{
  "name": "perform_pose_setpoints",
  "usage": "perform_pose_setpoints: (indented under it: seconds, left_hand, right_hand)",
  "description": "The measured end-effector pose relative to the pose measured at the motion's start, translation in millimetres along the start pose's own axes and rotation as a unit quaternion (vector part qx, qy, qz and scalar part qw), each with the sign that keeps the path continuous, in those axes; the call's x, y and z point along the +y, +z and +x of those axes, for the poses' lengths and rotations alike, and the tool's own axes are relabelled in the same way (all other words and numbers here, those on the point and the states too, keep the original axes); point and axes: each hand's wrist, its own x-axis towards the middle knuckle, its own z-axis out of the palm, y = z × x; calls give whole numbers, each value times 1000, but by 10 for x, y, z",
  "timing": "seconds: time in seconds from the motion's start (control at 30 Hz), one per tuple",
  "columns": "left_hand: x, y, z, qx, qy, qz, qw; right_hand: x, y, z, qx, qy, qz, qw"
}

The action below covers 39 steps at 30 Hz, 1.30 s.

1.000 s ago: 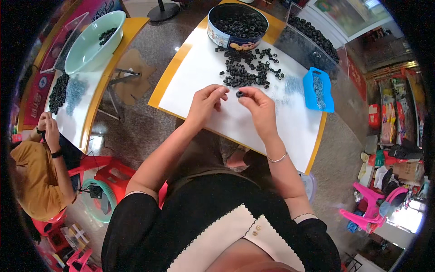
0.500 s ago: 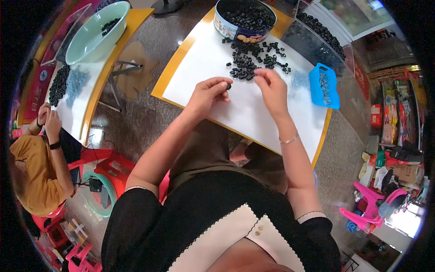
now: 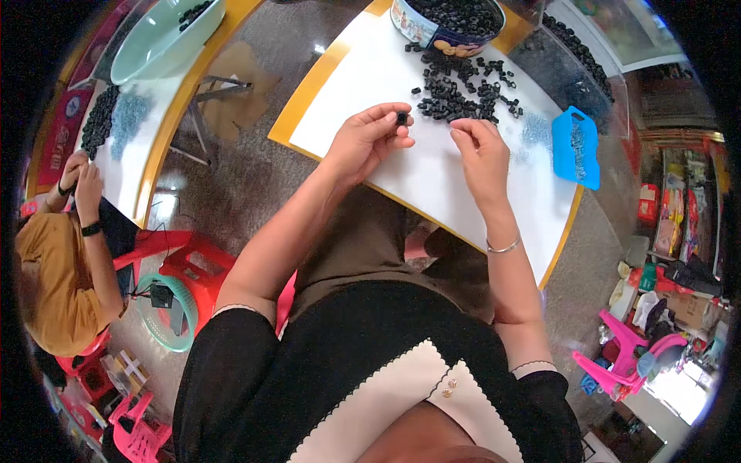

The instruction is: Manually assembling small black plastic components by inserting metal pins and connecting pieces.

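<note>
Here, a small black ring pinched between thumb and fingertips of the left hand, just above centre of the frame, over the white worktop. Right hand beside it, fingers loosely curled, apparently empty, touching or nearly touching the worktop just below the loose heap of black rings. Heap spread below a round tin full of the same pieces at the upper edge; blue tray with a few pieces to the right.

Likely trouble: grip on the ring only at the fingertips, so a slip could drop it, perhaps bouncing off the near edge and onto the grey floor at the left. A careless sweep of the right hand could scatter the heap toward the tray. Tin close to the far edge, easily nudged. Another person in a yellow shirt at lower left, well apart at a second table.
</note>
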Motion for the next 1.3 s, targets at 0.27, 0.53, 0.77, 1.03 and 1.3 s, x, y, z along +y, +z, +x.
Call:
perform_pose_setpoints:
  seconds: [0.27, 0.53, 0.77, 1.03, 1.3]
  left_hand:
    - [-87, -116, 51, -31, 16, 1, 999]
    - [-55, -43, 57, -19, 28, 37, 999]
    - [-63, -110, 61, -34, 38, 46, 998]
    - [-64, -68, 36, -31, 33, 55, 997]
    - [-87, -98, 22, -38, 40, 48, 997]
  right_hand:
    - [269, -305, -449, 77, 24, -12, 997]
    - [772, -729, -646, 142, 88, -102, 981]
    - [787, -662, -541, 127, 57, -121, 983]
    - [888, -631, -552, 110, 28, -152, 982]
    - [864, -690, -625, 129, 5, -154, 980]
